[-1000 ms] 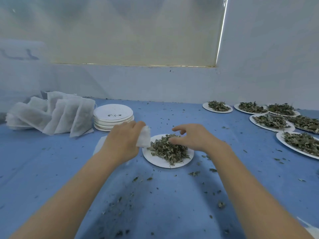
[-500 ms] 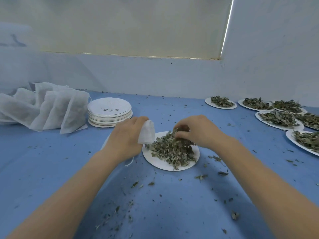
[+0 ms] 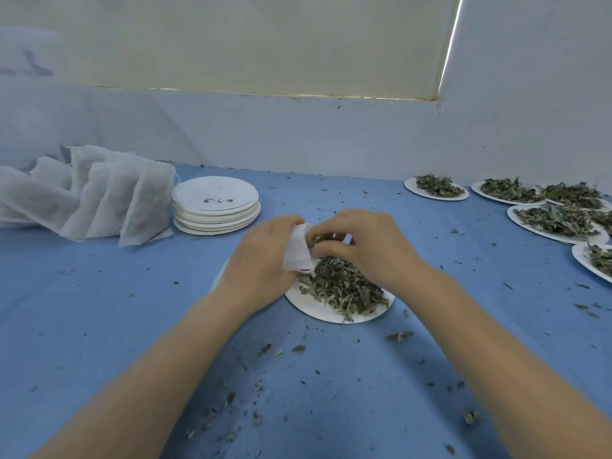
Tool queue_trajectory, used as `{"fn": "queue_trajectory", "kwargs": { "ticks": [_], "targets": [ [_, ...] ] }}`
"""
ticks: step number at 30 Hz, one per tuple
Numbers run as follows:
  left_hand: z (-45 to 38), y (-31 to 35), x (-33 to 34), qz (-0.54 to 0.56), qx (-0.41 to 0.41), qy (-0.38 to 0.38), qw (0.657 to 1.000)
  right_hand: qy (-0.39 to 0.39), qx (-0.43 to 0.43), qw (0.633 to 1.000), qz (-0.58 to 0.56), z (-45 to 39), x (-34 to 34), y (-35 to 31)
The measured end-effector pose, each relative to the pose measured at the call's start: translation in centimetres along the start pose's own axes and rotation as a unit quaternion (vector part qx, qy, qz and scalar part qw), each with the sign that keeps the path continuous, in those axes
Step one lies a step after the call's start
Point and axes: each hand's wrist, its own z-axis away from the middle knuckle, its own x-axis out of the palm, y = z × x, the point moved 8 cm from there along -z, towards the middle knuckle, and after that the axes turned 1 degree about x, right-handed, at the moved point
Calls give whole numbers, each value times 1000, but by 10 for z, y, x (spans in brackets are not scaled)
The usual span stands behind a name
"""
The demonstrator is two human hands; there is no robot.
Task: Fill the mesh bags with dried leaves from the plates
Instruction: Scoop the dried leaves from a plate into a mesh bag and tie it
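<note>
Now both forearms reach in over the blue table and the hands meet above the plate. Left hand grips a white mesh bag, fingers curled round it, its mouth turned toward the right hand, which pinches dried leaves at that opening. Crumpled grey-green leaves lie heaped on the plate beneath.
</note>
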Motion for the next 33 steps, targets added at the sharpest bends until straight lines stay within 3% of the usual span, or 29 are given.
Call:
{"fn": "queue_trajectory", "kwargs": {
  "ticks": [4, 9, 13, 19, 22, 26, 33],
  "targets": [
    [4, 10, 4, 3, 19, -6, 1000, 1, 9, 999, -50, 3, 10, -7],
    [7, 12, -1, -24, 27, 5, 999, -113, 44, 984, -133, 6, 18, -4],
    [9, 20, 0, -46, 47, 5, 998, -26, 56, 995, -77, 5, 19, -2],
    [11, 13, -6, -71, 29, 15, 997, -90, 53, 985, -137, 6, 4, 0],
    [11, 14, -8, -82, 25, 16, 996, -90, 71, 992, -47, 6, -23, 13],
    [13, 11, -9, -90, 20, 18, 996, -210, 155, 956, 134, 16, -7, 40],
    [15, 9, -11, -81, 7, 33, 996, -185, 111, 963, 162, 11, 17, 39]
  ]
}}
